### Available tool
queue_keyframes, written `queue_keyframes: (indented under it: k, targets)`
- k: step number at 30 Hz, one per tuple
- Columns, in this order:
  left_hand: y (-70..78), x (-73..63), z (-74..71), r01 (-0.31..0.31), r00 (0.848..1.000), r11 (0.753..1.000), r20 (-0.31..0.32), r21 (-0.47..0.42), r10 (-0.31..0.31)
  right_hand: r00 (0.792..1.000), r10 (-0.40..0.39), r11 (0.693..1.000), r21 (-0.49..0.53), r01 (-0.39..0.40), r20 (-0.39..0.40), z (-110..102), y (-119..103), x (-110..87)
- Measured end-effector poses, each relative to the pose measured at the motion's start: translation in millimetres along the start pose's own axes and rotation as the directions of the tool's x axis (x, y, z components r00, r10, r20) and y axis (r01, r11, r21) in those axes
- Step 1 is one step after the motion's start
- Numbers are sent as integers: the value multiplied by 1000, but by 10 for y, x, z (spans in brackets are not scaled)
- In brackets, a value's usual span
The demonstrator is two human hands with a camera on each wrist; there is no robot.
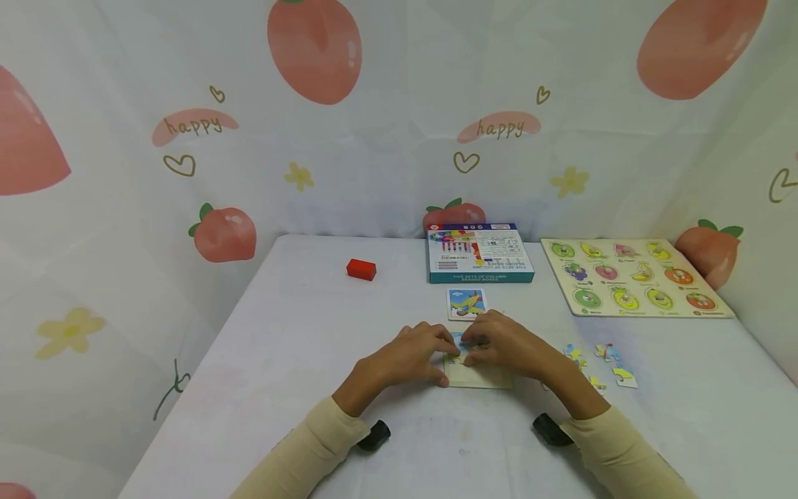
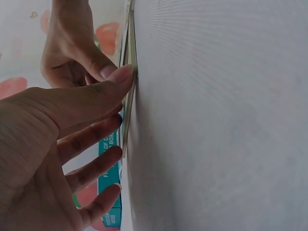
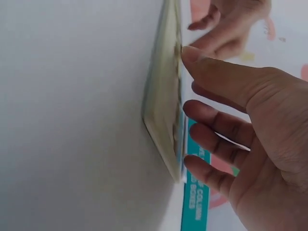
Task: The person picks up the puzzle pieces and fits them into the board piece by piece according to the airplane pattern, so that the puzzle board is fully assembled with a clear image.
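A small pale puzzle tray (image 1: pixel 480 378) lies on the table, with blue and yellow puzzle pieces in its upper left part. My left hand (image 1: pixel 408 357) is at the tray's left side, thumb at the near corner and index finger on the pieces. From the right, my right hand (image 1: pixel 508 346) bends over the tray, its thumb and index fingertips around a bluish part of the picture. I cannot tell whether a loose piece is between them. In the right wrist view, the thumb (image 3: pixel 192 54) meets the tray's top while the other fingers spread behind it.
A picture card of a yellow airplane (image 1: pixel 467 303) lies just beyond the tray. Several loose puzzle pieces (image 1: pixel 623 376) are scattered to the right. Farther back are a boxed set (image 1: pixel 480 253), a fruit board (image 1: pixel 636 281) and a red block (image 1: pixel 361 269).
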State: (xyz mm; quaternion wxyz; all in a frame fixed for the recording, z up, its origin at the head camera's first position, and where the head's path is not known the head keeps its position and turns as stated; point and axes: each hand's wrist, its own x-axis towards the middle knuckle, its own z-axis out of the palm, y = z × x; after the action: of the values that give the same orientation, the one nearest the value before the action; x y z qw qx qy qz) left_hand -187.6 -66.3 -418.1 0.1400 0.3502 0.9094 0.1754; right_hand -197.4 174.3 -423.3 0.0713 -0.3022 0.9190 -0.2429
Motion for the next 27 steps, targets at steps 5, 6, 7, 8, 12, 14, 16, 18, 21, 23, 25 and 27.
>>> queue_keyframes:
  k: [5,6,7,8,12,14,16,18,21,23,25,27]
  targets:
    - [22,2,3,12,1000,1000,-1,29,-12,999,13,1000,22,-13,-38,-102,90,-108]
    - [23,2,4,15,1000,999,0,30,-15,999,21,999,29,-19,-46,-126,114,-145]
    - [26,0,6,16,1000,999,1,31,-16,998,28,999,35,-26,-54,-153,138,-182]
    - [28,-1,7,17,1000,999,1,32,-17,997,36,999,36,-34,-61,-176,164,-220]
    - [34,-2,18,14,1000,999,0,31,-14,993,82,996,26,-80,-86,-286,263,-372]
    - [35,0,22,11,1000,999,-3,32,-11,990,103,995,17,-102,-99,-334,311,-447]
    - [35,-1,22,11,1000,999,-4,31,-11,986,119,993,15,-118,-116,-375,358,-526]
    - [33,-3,22,14,1000,999,-4,30,-14,982,133,991,9,-133,-130,-407,409,-604]
    - [37,-11,21,19,1000,999,-4,26,-19,975,166,986,3,-167,-145,-438,487,-716]
    - [42,-16,19,19,1000,999,-4,26,-19,970,191,981,0,-193,-150,-455,538,-787]
    - [48,-20,16,20,1000,999,-5,26,-19,965,211,977,2,-213,-154,-472,589,-861]
    - [53,-23,14,20,1000,999,-6,25,-20,960,229,972,-6,-233,-160,-491,638,-937]
